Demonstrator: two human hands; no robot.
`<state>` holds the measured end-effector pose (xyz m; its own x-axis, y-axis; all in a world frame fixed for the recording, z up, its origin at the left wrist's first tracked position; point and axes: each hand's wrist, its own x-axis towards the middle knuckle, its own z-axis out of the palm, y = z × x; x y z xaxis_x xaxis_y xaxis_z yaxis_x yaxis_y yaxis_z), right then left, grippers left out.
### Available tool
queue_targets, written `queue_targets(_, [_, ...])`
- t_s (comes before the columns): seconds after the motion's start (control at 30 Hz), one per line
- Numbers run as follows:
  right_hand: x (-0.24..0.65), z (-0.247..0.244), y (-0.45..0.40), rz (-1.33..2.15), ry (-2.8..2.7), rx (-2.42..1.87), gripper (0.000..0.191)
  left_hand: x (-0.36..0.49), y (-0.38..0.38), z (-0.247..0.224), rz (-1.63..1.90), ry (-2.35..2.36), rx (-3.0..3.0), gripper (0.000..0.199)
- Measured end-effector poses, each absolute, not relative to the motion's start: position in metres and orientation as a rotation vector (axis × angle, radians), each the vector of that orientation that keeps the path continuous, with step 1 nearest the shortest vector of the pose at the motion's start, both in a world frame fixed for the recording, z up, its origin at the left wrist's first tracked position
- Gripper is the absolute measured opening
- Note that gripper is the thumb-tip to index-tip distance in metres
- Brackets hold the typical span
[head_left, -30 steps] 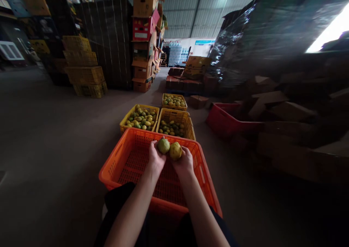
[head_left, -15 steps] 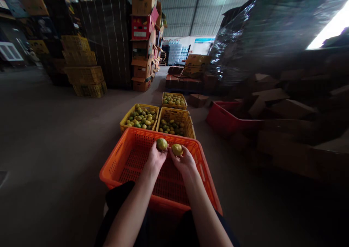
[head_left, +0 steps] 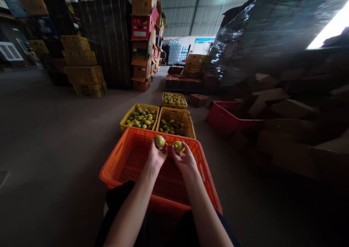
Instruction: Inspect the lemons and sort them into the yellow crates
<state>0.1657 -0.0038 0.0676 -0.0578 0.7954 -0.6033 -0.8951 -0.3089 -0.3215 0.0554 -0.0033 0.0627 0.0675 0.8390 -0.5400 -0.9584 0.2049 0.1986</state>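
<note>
- Fingers of the left hand (head_left: 158, 157), palm upward near the middle of the frame, curl partway into a loose cup around a greenish fruit (head_left: 159, 141), holding it toward the thumb side.
- Fingers of the right hand (head_left: 185, 161), just to the right, are bent the same way, about half closed, and cradle a yellower fruit (head_left: 178, 146). The two fruits are apart from each other, with the fingertips close together between them.
- Both hands and their fruits are above an orange crate (head_left: 109, 167) at lower center, near its far rim. Its slotted floor shows on either side of the forearms, though the arms hide part of it.
- Just beyond that rim, at the center of the frame, sit a left yellow crate (head_left: 151, 108) and a right yellow crate (head_left: 174, 114), side by side. The left one looks fuller; the right one's fruit lies lower. Behind them, a far yellow crate (head_left: 177, 107) also holds fruit.
- As for progress, one fruit is in each hand and neither is set down. Judging by the three yellow crates, handling appears to be partway, with plenty of fruit outside the hands; how much of it has been handled cannot be told.
</note>
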Motion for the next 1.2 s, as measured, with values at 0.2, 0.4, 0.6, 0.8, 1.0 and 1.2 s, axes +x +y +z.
queue_targets(0.2, [0.162, 0.071, -0.004, 1.48, -0.115, -0.815, 0.003, 0.051, -0.002, 0.07, 1.358, 0.451, -0.126, 0.018])
queue_targets(0.4, [0.158, 0.066, -0.012, 1.182, -0.487, -0.844, 0.042, 0.055, -0.01, 0.073, 1.598, 0.528, 0.219, 0.032])
queue_targets(0.6, [0.158, 0.065, -0.017, 0.889, -0.773, -0.919, 0.052, 0.057, -0.015, 0.075, 1.819, 0.672, 0.547, 0.063])
queue_targets(0.8, [0.158, 0.069, -0.019, 0.838, -0.793, -0.892, 0.051, 0.061, -0.018, 0.074, 1.811, 0.669, 0.583, 0.06])
queue_targets(1.0, [0.159, 0.073, -0.018, 1.109, -0.636, -0.837, 0.042, 0.058, -0.012, 0.076, 1.716, 0.668, 0.432, 0.065])
queue_targets(1.2, [0.164, 0.075, -0.013, 1.388, -0.5, -0.619, 0.019, 0.051, -0.011, 0.078, 1.644, 0.535, 0.31, 0.037])
